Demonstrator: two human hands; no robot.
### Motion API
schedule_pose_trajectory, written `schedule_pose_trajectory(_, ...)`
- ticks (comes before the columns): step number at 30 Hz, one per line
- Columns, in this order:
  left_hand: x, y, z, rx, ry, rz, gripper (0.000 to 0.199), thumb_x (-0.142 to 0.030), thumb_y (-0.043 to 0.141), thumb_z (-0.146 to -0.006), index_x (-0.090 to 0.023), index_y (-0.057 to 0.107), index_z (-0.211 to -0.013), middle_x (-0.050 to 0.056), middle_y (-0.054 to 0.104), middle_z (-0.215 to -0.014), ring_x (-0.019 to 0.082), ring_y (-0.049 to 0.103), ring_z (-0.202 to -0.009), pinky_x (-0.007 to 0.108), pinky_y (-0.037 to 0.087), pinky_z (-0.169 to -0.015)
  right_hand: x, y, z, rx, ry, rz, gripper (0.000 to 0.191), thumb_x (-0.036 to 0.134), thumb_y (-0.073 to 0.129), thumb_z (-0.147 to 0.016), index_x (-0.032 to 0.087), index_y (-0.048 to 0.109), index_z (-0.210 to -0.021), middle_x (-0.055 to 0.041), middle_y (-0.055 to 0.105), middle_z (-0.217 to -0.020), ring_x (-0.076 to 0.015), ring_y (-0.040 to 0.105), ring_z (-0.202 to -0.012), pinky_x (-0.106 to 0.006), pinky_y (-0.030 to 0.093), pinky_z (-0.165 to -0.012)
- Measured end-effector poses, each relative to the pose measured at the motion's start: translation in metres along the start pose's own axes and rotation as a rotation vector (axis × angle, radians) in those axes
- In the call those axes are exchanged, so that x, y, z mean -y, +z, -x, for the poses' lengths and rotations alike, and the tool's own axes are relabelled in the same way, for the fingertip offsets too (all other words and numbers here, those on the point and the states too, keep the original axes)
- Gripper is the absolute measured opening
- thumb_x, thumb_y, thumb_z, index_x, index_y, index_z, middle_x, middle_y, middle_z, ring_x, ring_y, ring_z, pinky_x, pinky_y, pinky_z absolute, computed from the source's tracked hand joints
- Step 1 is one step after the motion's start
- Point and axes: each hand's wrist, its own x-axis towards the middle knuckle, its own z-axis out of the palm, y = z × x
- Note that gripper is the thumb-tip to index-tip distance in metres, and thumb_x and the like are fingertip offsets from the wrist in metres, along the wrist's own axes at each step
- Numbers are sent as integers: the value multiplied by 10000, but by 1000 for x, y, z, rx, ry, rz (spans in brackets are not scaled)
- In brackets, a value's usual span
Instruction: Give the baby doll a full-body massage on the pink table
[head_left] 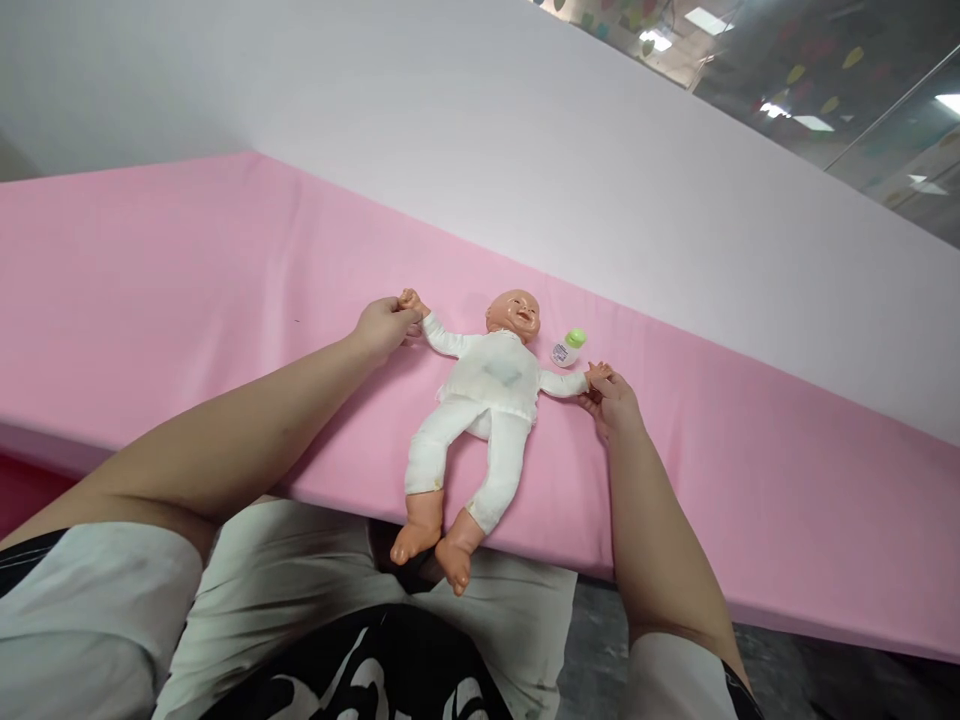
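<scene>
A baby doll [491, 372] with a white cloth body lies face up on a pink padded surface [187, 260]. Its head points away from me, and its bare feet hang over the near edge. My left hand [388, 328] is closed on the doll's hand at the left, holding that arm out to the side. At the right, my right hand [613, 400] grips the doll's other hand between thumb and fingers, so both arms are spread. Close to the doll's head and right arm lies a small clear bottle [568, 348] with a green cap, tilted on the surface.
A plain white wall [420, 120] rises along the far edge of the pink surface. Glass panels [810, 90] with reflected lights are at the upper right. My lap [285, 580] is right below the near edge, with grey floor [596, 640] beside it.
</scene>
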Motion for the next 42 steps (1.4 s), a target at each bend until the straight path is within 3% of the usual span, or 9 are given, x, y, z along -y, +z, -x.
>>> schedule_pose_trajectory(5, 1, 0, -2, -5, -32, 13, 202, -272, 769, -682, -176, 665, -826, 63, 683, -740, 189, 634, -656, 300, 470, -574, -5, -5, -3, 34, 50, -60, 541, 401, 850, -674, 229, 646, -1144, -6, 667, -901, -196, 666, -849, -393, 645, -772)
schedule_pose_trajectory(12, -17, 13, 40, 77, 336, -222, 220, -308, 733, -727, -191, 693, -909, 30, 733, -888, 187, 646, -783, 321, 511, -730, 5, 17, 12, 6, -272, 29, 620, 437, 843, -710, 232, 561, -1222, -85, 710, -1216, -229, 710, -1052, -418, 624, -912)
schedule_pose_trajectory(16, -27, 26, 68, 166, 524, -485, 295, -309, 672, -762, -213, 753, -1029, 17, 754, -844, 200, 664, -741, 336, 503, -724, 16, 39, 41, 37, -481, 274, 558, 400, 799, -789, 249, 574, -1277, -81, 725, -1228, -230, 725, -1045, -412, 609, -945)
schedule_pose_trajectory(19, -28, 34, 79, 226, 637, -710, 294, -328, 634, -778, -235, 762, -1025, 27, 772, -864, 225, 700, -767, 346, 498, -737, 24, 54, 63, 173, -639, 554, 448, 293, 750, -811, 287, 651, -1249, -48, 753, -1201, -234, 725, -958, -427, 609, -920)
schedule_pose_trajectory(23, -19, 41, 82, 277, 787, -945, 345, -326, 617, -798, -237, 740, -1108, 56, 794, -997, 255, 738, -885, 353, 491, -764, 30, 70, 78, 358, -819, 876, 444, 167, 678, -805, 297, 723, -1227, -49, 789, -1143, -295, 699, -999, -477, 582, -946)
schedule_pose_trajectory(28, -9, 45, 76, 351, 866, -1048, 399, -297, 635, -780, -229, 714, -1165, 82, 794, -1082, 274, 749, -953, 357, 485, -758, 26, 75, 78, 401, -931, 970, 519, 95, 614, -805, 291, 737, -1270, -50, 792, -1172, -306, 684, -1085, -499, 547, -1038)
schedule_pose_trajectory(32, -9, 45, 71, 343, 872, -1006, 402, -328, 636, -805, -226, 710, -1187, 80, 792, -1094, 267, 744, -944, 352, 483, -757, 21, 71, 73, 370, -944, 891, 488, 148, 641, -848, 289, 730, -1307, -53, 785, -1233, -303, 689, -1133, -511, 543, -1069)
schedule_pose_trajectory(35, -13, 40, 69, 280, 801, -872, 345, -356, 632, -839, -241, 724, -1151, 53, 790, -1062, 243, 728, -887, 343, 485, -755, 21, 64, 67, 277, -829, 775, 464, 270, 702, -881, 297, 709, -1344, -58, 777, -1263, -288, 710, -1089, -508, 575, -1028)
schedule_pose_trajectory(42, -11, 13, 28, -34, 375, -422, 249, -387, 701, -829, -236, 652, -1021, 44, 759, -963, 219, 684, -788, 336, 519, -722, 9, 23, 25, -74, -452, 312, 763, 431, 788, -838, 239, 496, -1516, -126, 731, -1345, -245, 744, -1104, -402, 630, -946)
